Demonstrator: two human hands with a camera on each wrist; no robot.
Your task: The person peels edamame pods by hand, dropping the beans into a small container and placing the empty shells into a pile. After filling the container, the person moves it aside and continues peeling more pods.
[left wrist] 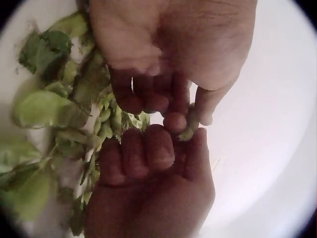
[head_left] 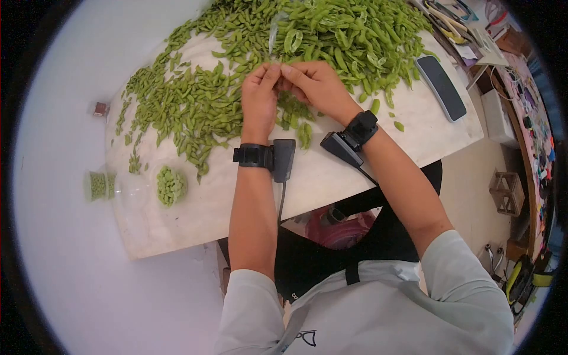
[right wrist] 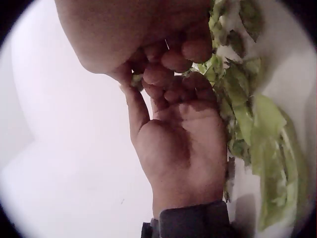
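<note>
Both hands meet fingertip to fingertip over the pale tabletop (head_left: 307,171), at the near edge of a broad heap of green soybean pods (head_left: 201,103). Between thumb and forefinger my left hand (head_left: 260,97) pinches a small green soybean pod (left wrist: 187,130), mostly covered by fingers. From the other side my right hand (head_left: 325,89) pinches the same pod, its thumb facing the left thumb. The right wrist view shows a sliver of the pod between the fingertips, with the left palm turned up to the camera. Larger, plump pods (head_left: 355,41) are piled beyond the hands.
A clear tub of shelled green beans (head_left: 171,186) stands on the table's left. To the right lies a dark-screened phone (head_left: 442,89). Tools (head_left: 452,23) fill the far right corner, and a wooden crate (head_left: 506,193) is on the floor beyond the table.
</note>
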